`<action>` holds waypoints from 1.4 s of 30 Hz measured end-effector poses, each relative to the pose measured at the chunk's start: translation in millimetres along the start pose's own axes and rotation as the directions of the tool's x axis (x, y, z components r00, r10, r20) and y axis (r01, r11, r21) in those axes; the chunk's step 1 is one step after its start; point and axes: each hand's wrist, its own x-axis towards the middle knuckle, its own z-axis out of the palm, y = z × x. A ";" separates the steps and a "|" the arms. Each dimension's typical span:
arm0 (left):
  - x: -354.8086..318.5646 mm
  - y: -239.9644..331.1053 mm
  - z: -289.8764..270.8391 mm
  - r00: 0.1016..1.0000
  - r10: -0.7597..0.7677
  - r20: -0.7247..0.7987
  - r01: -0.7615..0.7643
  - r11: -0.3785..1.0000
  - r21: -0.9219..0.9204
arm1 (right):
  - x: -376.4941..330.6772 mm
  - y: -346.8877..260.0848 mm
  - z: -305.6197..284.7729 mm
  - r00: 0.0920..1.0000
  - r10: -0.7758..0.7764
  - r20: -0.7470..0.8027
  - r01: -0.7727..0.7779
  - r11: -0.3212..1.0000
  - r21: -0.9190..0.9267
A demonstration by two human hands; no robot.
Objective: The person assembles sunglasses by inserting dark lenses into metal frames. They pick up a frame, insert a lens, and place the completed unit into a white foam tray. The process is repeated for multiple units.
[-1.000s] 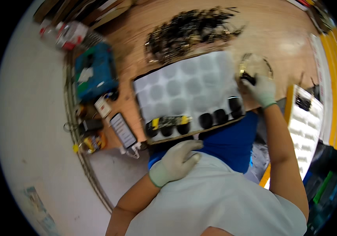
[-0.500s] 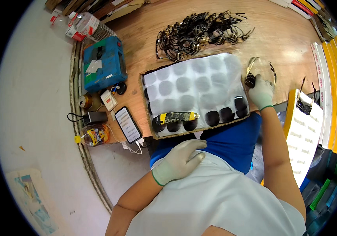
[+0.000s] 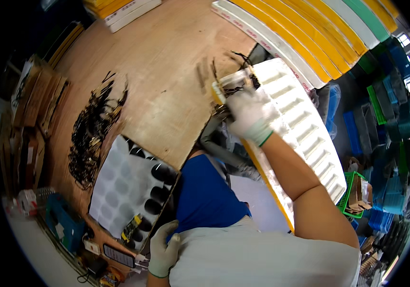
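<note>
We see the right hand [image 3: 249,115], gloved white, reaching over the near end of a long white ribbed tray [image 3: 310,138] at the counter [image 3: 166,86] edge, its fingers closed on a small dark part [image 3: 221,111]; blur hides what it is. The left hand [image 3: 163,248], also gloved, rests with fingers curled, holding nothing, beside the grey moulded tray [image 3: 119,186] of black round parts.

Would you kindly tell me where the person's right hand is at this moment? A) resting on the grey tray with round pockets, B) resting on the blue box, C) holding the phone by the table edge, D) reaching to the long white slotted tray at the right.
D: the gloved right hand is at the near end of the long white slotted tray, far from the grey tray.
</note>
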 end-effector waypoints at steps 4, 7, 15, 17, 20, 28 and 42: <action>17.0 13.9 16.4 0.983 -0.093 0.159 0.092 0.996 0.016 | 2.6 132.1 -23.2 0.952 0.244 0.185 -0.171 0.925 -0.338; 28.2 26.1 32.7 0.974 -0.143 0.174 0.147 0.989 -0.011 | 9.1 204.8 -17.9 0.950 0.214 0.228 -0.128 0.932 -0.340; 41.2 45.7 49.4 0.989 -0.098 0.110 0.087 0.991 0.098 | 30.1 236.2 12.7 0.866 0.259 0.428 -0.168 0.956 -0.240; 46.0 57.1 49.0 0.975 -0.155 0.156 0.140 0.985 0.104 | 29.8 240.7 21.7 0.908 0.133 0.398 -0.050 0.976 -0.212; 46.1 55.4 38.5 0.962 -0.178 0.206 0.163 0.983 0.088 | 14.8 268.5 32.8 0.922 0.101 0.374 -0.021 0.977 -0.212; 17.9 16.4 19.2 0.997 -0.018 0.080 0.014 0.998 0.053 | 24.6 241.5 20.9 0.947 0.176 0.268 -0.105 0.960 -0.260; 202.7 80.6 202.2 0.390 0.745 0.542 -0.907 0.211 0.364 | 21.6 226.5 16.0 0.866 0.376 0.330 -0.201 0.865 -0.459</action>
